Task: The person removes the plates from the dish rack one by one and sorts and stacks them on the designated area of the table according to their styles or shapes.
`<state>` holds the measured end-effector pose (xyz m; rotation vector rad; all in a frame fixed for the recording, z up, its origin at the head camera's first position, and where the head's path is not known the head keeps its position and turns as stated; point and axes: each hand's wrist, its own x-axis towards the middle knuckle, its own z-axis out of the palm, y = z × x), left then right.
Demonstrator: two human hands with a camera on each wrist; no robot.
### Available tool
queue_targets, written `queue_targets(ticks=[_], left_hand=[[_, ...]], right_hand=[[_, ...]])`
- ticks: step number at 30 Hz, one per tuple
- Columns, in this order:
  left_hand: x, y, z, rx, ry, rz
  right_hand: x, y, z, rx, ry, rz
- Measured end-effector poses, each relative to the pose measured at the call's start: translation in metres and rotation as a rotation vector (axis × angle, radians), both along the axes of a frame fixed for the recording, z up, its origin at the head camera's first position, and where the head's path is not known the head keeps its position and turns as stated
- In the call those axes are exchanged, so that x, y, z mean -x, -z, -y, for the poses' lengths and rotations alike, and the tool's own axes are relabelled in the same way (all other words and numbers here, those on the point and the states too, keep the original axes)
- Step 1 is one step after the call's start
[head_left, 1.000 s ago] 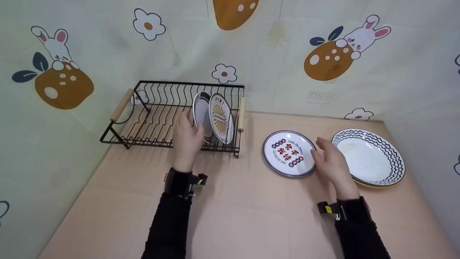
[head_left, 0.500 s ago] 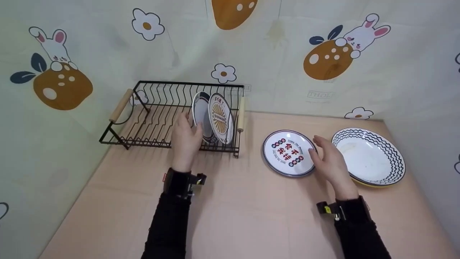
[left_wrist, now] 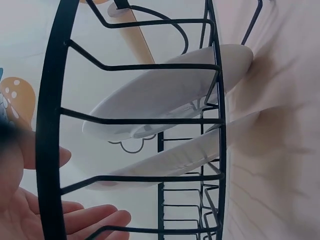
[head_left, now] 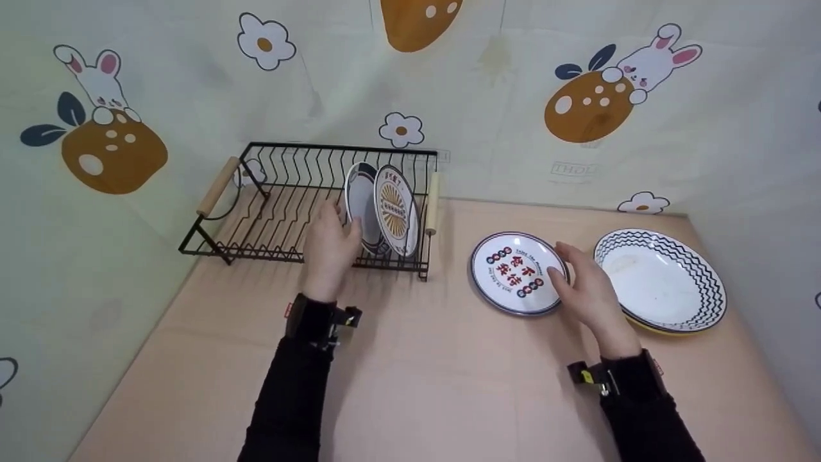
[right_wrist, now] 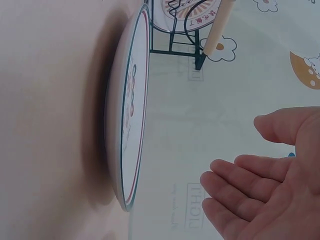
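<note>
A black wire dish rack [head_left: 269, 192] with wooden handles stands at the back left. Two plates stand on edge in it: a dark-rimmed one [head_left: 359, 199] and one with an orange pattern [head_left: 396, 208]. My left hand [head_left: 343, 221] is at the rack's front beside the dark-rimmed plate. In the left wrist view its fingers [left_wrist: 90, 220] lie straight behind the rack wires [left_wrist: 50, 125], below both plates [left_wrist: 165, 95]. A white plate with red characters [head_left: 510, 269] lies flat on the table. My right hand [head_left: 561, 263] hovers open at its right rim, and the right wrist view shows a gap between the fingers [right_wrist: 235, 175] and the plate [right_wrist: 131, 110].
A deeper plate with a black zigzag rim [head_left: 660, 279] lies at the far right, close to the side wall. Patterned walls enclose the table on the left, back and right. The rack's left slots hold nothing. Bare tabletop [head_left: 436, 378] stretches toward me.
My right hand has crept a little left, onto the right rim of the flat plate. My left hand stays at the rack, barely moved.
</note>
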<state>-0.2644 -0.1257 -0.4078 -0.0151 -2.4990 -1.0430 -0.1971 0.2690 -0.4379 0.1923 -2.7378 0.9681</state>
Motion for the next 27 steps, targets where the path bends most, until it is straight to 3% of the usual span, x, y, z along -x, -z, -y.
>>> queue_targets(ticks=[21, 27], left_hand=[[0.009, -0.021, 0.008, 0.162, 0.038, 0.107], [0.014, -0.025, 0.011, 0.158, 0.073, 0.15]], right_hand=[[0.003, -0.001, -0.004, -0.027, -0.046, -0.066], [0.004, -0.001, -0.003, -0.035, -0.057, -0.091]])
